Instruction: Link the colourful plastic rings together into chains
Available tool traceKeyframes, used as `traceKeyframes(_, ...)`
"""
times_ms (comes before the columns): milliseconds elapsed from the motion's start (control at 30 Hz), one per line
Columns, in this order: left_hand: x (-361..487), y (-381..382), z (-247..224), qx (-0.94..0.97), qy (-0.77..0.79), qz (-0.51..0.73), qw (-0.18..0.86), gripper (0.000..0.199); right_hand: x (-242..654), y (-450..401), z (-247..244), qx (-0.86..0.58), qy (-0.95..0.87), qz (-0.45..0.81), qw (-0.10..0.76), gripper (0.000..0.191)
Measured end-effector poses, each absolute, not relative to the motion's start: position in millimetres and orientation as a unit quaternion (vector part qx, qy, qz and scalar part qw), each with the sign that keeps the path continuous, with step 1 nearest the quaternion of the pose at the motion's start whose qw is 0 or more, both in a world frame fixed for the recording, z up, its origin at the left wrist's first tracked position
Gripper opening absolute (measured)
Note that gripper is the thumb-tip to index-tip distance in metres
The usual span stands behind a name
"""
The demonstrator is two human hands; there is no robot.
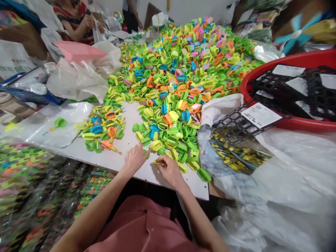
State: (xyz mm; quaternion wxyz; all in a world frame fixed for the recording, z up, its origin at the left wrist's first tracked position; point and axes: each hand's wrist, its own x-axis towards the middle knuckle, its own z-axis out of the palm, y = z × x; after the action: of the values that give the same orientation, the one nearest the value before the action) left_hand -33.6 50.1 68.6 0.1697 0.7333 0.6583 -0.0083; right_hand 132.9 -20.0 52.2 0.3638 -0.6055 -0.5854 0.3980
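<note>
Near the front edge of the white board point(118, 159), my left hand point(135, 157) has its fingers closed round a small green piece, mostly hidden. My right hand point(168, 168) pinches a small yellow, multicoloured stick point(157, 163) by its end, just right of the left hand. Beyond both hands spreads a big heap of watch-like plastic bands point(170, 87) in green, yellow, orange, blue and pink. A smaller pile of bands with thin sticks point(103, 124) lies to the left on the board.
A red basket point(245, 84) with black mesh pieces stands at the right, above a bag of yellow sticks point(236, 159). Clear plastic bags point(78, 78) and a pink scoop-like tray point(78, 50) lie at the left. Another person's hands point(89, 23) show at the upper left.
</note>
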Motion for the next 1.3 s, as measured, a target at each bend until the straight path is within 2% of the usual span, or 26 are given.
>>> traceKeyframes(67, -33, 49, 68, 0.757, 0.624, -0.037, 0.19, 0.033, 133, -22, 53, -0.603, -0.587, 0.397, 0.366, 0.008)
traceKeyframes(167, -44, 41, 59, 0.777, 0.587, -0.021, 0.228, 0.038, 131, -24, 50, -0.599, -0.579, 0.405, 0.376, 0.011)
traceKeyframes(367, -60, 26, 44, 0.727, 0.545, 0.114, 0.402, 0.022, 124, -14, 36, -0.575, -0.593, 0.399, 0.399, 0.016)
traceKeyframes(500, -50, 24, 49, 0.694, 0.538, 0.171, 0.448, 0.028, 129, -11, 34, -0.577, -0.569, 0.402, 0.426, 0.014)
traceKeyframes(700, -39, 22, 56, 0.725, 0.523, 0.163, 0.417, 0.029, 138, -17, 36, -0.569, -0.549, 0.438, 0.427, 0.016)
traceKeyframes(1067, -35, 19, 60, 0.779, 0.51, 0.114, 0.346, 0.02, 145, -21, 37, -0.576, -0.589, 0.399, 0.403, 0.016)
traceKeyframes(1200, -33, 6, 49, 0.809, 0.506, 0.086, 0.286, 0.018, 151, -28, 47, -0.572, -0.647, 0.379, 0.332, 0.018)
traceKeyframes(1300, -32, -12, 40, 0.854, 0.467, 0.089, 0.21, 0.019, 160, -32, 53, -0.534, -0.675, 0.43, 0.271, 0.019)
